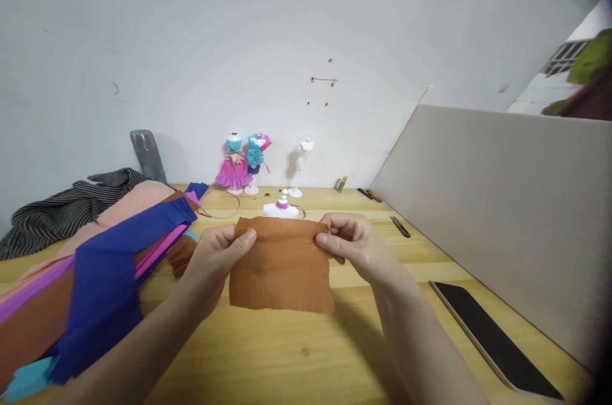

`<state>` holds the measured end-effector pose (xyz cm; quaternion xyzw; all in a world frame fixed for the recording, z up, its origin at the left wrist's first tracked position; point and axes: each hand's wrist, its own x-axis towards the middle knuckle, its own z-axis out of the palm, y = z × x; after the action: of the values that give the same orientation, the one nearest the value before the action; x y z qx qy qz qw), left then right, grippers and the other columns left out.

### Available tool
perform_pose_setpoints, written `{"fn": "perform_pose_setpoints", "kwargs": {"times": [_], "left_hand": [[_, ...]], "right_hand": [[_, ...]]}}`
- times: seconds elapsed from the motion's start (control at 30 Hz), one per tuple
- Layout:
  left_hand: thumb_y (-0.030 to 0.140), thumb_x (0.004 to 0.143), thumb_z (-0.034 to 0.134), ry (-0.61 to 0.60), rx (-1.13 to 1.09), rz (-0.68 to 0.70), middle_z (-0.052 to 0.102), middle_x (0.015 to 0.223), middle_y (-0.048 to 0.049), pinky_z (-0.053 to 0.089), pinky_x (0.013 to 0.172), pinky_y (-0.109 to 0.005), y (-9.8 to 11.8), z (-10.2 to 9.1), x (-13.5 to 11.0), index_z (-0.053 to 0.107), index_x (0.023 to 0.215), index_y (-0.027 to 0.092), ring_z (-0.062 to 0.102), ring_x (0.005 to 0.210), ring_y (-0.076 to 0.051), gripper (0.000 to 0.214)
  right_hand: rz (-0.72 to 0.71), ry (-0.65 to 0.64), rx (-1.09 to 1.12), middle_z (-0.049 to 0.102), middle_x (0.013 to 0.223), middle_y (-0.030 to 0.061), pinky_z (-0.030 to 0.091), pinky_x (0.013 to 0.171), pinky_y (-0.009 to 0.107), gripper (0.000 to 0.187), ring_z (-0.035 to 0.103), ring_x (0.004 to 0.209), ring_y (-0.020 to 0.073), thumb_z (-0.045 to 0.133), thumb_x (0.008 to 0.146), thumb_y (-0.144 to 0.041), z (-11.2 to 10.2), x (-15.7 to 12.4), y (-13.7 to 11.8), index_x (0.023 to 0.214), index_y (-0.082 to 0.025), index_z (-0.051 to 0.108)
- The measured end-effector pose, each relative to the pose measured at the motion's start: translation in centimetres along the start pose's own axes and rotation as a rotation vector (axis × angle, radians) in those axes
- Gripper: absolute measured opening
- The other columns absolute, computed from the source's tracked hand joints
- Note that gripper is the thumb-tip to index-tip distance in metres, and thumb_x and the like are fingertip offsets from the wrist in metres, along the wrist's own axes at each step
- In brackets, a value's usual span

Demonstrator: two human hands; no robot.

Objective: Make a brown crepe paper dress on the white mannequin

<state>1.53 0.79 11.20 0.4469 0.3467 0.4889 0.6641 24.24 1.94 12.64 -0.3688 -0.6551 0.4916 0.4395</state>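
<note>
Fingers [245, 239] of left hand [217, 255] and right hand [351, 242] pinch brown cloth [282, 274] by its top; white bust [281, 208] half hidden.

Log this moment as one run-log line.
left hand: pinches cloth top-left corner | right hand: pinches top-right corner | cloth: spread between hands, over table | nearby: blue fabric, phone

Light wooden table [296, 354] filled the lower view. Behind the table rose a plain white wall [239, 29], matte and evenly lit, soft shadows only. A few small dark marks [325, 81] sat on it above the table's far edge. A grey partition board [502, 201] stood along the table's right side. Past the table's far right corner was a bright grilled opening [564, 57], blurred.
</note>
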Motion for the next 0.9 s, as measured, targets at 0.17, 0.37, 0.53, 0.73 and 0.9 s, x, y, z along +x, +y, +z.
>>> {"fn": "perform_pose_setpoints", "kwargs": {"times": [0.17,0.37,0.53,0.73,0.9], "left_hand": [[0.040,0.068,0.076,0.023,-0.021,-0.015,0.074,0.073,-0.0104,0.055,0.061,-0.032,0.0,0.2,0.0,0.075,0.087,0.012,0.070,0.068,-0.024,0.034],[0.036,0.068,0.076,0.036,-0.071,-0.052,0.074,0.071,-0.0107,0.053,0.057,-0.029,0.4,0.3,-0.3,0.074,0.087,0.010,0.069,0.062,-0.022,0.032],[0.035,0.067,0.076,0.090,-0.115,-0.067,0.071,0.065,-0.0096,0.052,0.053,-0.027,1.4,0.4,-1.0,0.073,0.086,0.009,0.065,0.052,-0.018,0.032],[0.036,0.067,0.076,0.070,-0.096,-0.061,0.068,0.060,-0.0079,0.050,0.053,-0.026,1.6,0.4,-1.1,0.071,0.077,0.009,0.061,0.049,-0.015,0.029],[0.039,0.070,0.073,-0.091,0.063,-0.092,0.064,0.058,-0.0049,0.044,0.050,-0.021,1.8,-0.7,-0.4,0.065,0.063,0.011,0.057,0.050,-0.012,0.030]], "right_hand": [[-0.020,0.030,-0.011,0.042,0.050,-0.0057,0.028,0.041,0.019,0.038,0.033,0.044,0.0048,0.070,0.072,-0.046,0.2,0.1,-0.1,0.059,-0.017,0.049],[-0.151,0.099,-0.145,0.047,0.056,-0.0031,0.036,0.042,0.021,0.025,0.042,0.047,0.0079,0.065,0.079,-0.039,0.1,-0.4,0.1,0.071,-0.017,0.057],[-0.736,0.248,-0.680,0.054,0.127,0.0102,0.051,0.085,0.043,0.051,0.056,0.111,0.0265,0.058,0.080,-0.015,-0.3,-0.9,0.5,0.128,-0.029,0.049],[-1.048,0.044,-0.868,0.048,0.138,0.0071,0.034,0.106,0.053,0.036,0.037,0.133,0.0313,0.055,0.081,-0.013,0.5,-0.9,0.4,0.115,-0.027,0.058],[-0.635,-0.489,-0.915,0.070,0.091,0.0091,0.046,0.087,0.043,0.026,0.063,0.086,0.0240,0.060,0.084,-0.035,2.0,-2.9,-1.9,0.103,-0.018,0.065]]}}
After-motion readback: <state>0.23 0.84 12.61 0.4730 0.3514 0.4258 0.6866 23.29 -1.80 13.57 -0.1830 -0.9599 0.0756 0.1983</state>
